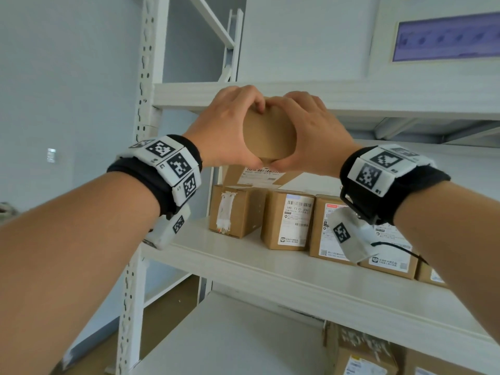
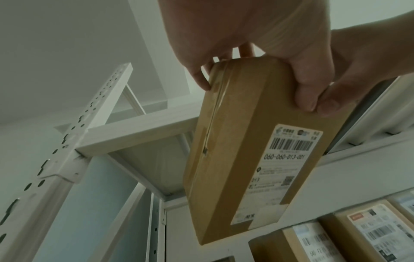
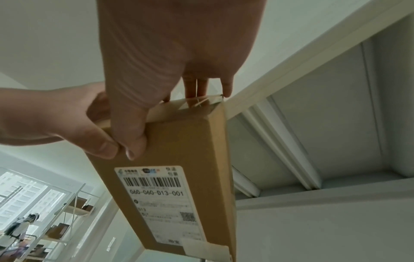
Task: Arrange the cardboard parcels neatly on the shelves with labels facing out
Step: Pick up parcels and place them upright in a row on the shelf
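Both hands hold one slim brown cardboard parcel (image 1: 269, 133) up in front of the upper shelf's edge (image 1: 378, 96). My left hand (image 1: 230, 128) grips its left side and my right hand (image 1: 311, 131) its right side; the thumbs meet underneath. From the wrist views the parcel (image 2: 246, 150) hangs long-side down, and its white barcode label (image 2: 289, 159) faces the cameras below. In the right wrist view both thumbs press just above the label (image 3: 161, 203) on the parcel (image 3: 179, 141), and my fingers curl over the top end.
A row of labelled parcels (image 1: 286, 220) stands on the middle shelf (image 1: 270, 272), with another parcel lying on top of them. More parcels (image 1: 359, 355) sit on the shelf below. The white perforated upright (image 1: 146, 104) rises at left. A person (image 3: 20, 225) stands far off by other shelving.
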A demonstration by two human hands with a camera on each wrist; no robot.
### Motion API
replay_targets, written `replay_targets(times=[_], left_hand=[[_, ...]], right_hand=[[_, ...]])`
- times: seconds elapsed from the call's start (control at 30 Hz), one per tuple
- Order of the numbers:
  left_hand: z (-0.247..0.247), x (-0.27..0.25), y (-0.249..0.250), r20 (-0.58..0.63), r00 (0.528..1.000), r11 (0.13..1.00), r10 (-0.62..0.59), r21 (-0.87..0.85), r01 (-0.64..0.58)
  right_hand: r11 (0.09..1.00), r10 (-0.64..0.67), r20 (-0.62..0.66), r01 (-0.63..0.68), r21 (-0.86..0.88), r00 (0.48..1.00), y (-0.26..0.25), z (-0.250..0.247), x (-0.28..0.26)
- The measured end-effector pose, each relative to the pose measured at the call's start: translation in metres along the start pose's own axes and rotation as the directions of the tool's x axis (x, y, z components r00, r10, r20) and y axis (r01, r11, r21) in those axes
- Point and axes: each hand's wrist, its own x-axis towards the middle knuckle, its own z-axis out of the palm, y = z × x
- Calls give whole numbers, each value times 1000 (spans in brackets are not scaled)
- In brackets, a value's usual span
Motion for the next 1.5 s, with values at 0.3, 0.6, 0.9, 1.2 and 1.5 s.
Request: replay_targets(times=[0.3, 0.6, 0.9, 1.2, 1.5], left_hand=[[-35, 13, 25, 152, 986, 996, -67, -40, 74], [-6, 12, 39, 434, 889, 888, -149, -337, 313], [92, 27, 69, 553, 827, 790, -102, -460, 405], [123, 57, 27, 477, 843, 691, -248, -523, 499], [197, 50, -21, 628, 764, 989, -148, 74, 131]], right_hand=[[993, 46, 90, -56, 104, 995, -6, -33, 2], [981, 146, 413, -187, 59, 899, 4, -52, -13], [943, 317, 603, -310, -118, 732, 57, -44, -49], [902, 401, 614, -411, -134, 680, 90, -29, -62], [875, 483, 619, -363, -320, 619, 90, -24, -48]])
